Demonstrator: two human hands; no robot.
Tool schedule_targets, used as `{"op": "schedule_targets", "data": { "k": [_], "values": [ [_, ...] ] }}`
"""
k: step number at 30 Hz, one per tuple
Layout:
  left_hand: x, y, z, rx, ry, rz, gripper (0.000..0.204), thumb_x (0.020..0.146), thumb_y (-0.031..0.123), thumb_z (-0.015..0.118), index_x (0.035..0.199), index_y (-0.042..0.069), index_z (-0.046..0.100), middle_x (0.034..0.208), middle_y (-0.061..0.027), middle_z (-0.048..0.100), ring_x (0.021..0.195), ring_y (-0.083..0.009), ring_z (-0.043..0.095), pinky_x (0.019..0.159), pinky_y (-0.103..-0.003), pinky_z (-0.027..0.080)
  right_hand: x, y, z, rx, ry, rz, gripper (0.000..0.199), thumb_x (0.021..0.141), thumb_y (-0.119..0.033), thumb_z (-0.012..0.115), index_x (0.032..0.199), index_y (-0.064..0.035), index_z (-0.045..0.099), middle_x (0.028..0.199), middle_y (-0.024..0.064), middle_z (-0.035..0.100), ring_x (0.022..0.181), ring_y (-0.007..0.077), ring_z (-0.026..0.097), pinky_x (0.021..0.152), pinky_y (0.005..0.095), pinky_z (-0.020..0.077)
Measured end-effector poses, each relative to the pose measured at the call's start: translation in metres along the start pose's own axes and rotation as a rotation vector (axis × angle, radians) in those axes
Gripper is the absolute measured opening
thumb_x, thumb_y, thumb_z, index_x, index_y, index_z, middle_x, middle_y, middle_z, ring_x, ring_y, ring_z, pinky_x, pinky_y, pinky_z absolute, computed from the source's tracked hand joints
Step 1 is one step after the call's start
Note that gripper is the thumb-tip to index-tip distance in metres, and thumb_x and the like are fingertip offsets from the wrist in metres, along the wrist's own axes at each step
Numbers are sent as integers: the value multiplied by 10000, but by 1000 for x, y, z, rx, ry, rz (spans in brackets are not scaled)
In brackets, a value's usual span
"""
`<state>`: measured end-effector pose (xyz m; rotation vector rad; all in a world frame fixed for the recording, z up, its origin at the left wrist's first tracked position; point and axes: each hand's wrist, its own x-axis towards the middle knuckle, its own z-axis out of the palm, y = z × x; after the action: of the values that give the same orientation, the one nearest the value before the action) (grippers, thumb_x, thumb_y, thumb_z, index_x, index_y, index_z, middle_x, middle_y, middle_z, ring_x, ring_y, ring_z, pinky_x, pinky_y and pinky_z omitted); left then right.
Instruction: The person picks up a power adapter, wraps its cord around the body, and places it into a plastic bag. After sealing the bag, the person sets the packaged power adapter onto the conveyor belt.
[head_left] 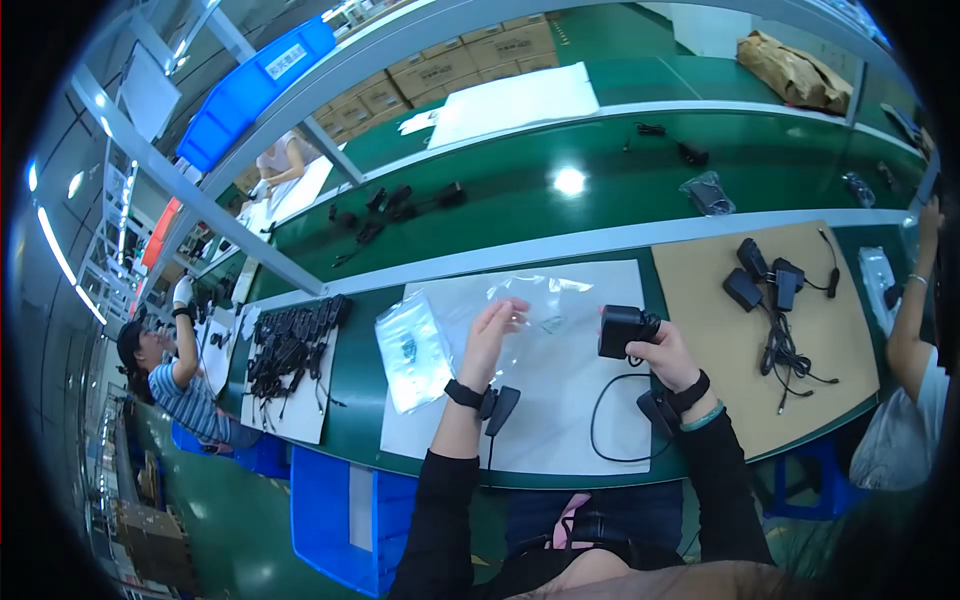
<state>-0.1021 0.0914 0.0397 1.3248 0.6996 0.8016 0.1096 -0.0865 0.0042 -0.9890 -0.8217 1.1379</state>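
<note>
My right hand (668, 355) grips a black power adapter (626, 331), with its bundled cable by my fingers. In my left hand (492, 335) the fingers are curled together at the edge of a clear plastic bag (550, 300). The bag spreads between my hands, above a white sheet (560, 420). Left of that hand lies a stack of flat clear bags (412, 355). Each wrist wears a black strap with a small black device.
Several adapters (760, 280) with cables rest on a brown board (700, 400) at right. A pile of black adapters (295, 350) lies on the left. Beyond, a green belt (530, 215) carries more. People work at both sides; a blue bin (340, 520) stands below the table.
</note>
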Motion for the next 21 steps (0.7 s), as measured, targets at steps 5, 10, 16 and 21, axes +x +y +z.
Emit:
{"op": "schedule_targets", "data": {
  "k": [5,10,16,21],
  "values": [
    [-2,-16,38,128,-222,-46,248,911,235,512,962,25,633,837,-24,604,723,-78,530,664,-219,421,-1,-31,11,-570,-107,-468,456,733,-131,690,1152,-9,557,1301,135,485,1145,232,512,957,335,395],
    [-8,-29,54,3,-333,-175,191,874,149,568,969,4,648,810,-38,624,695,-84,545,647,-219,437,0,-31,-6,-753,-130,-407,461,724,-123,689,1153,-14,563,1325,127,464,1280,255,359,1048,382,269],
    [-13,-14,43,-47,-372,-295,125,842,67,595,930,-9,640,807,-58,628,725,-97,564,669,-222,451,-3,-40,-7,-300,-51,4,452,709,-117,694,1135,-18,580,1338,128,448,1349,279,221,1081,419,171],
    [-10,-34,43,10,-125,-57,35,818,35,611,835,27,581,807,-35,588,714,-94,535,662,-227,437,0,-46,-4,-590,-8,-435,461,736,-125,673,1162,6,555,1281,142,494,1223,248,420,1030,366,288]
  ]
}}
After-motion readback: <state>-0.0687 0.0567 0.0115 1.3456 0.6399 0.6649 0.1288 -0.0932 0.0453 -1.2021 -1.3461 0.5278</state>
